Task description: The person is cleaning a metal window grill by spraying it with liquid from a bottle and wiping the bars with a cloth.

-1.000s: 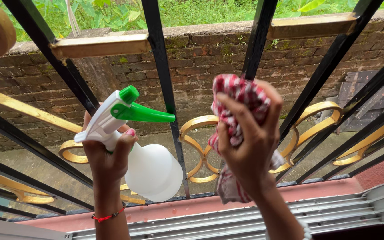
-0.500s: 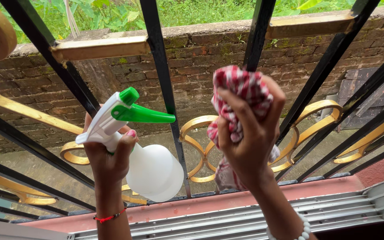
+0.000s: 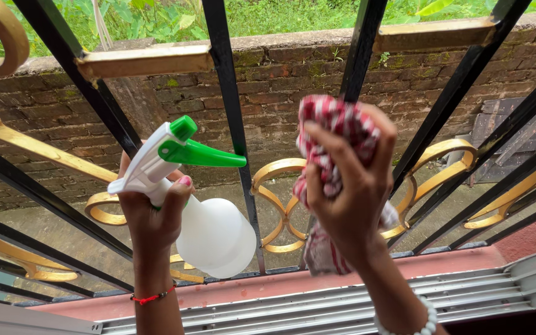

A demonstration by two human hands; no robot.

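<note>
White spray bottle (image 3: pixel 203 223), green trigger, tilted sideways; red-checked cloth (image 3: pixel 333 142) bunched against a black bar (image 3: pixel 358 59).

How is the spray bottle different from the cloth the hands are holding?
The spray bottle is hard, smooth and white with a green trigger; the cloth is soft, crumpled and red-and-white checked. The bottle is in the left hand, clear of the bars; the cloth is bunched in the right hand against a black bar. Both are held up at the window grille.

Left hand (image 3: pixel 152 218) gripping white spray bottle (image 3: pixel 209 232) with green trigger, right hand (image 3: pixel 350 193) pressing red checked cloth (image 3: pixel 331 133) around black bar (image 3: pixel 360 53) of gold-trimmed grille, brick wall (image 3: pixel 280 93) beyond, red sill (image 3: pixel 268 286) below
</note>
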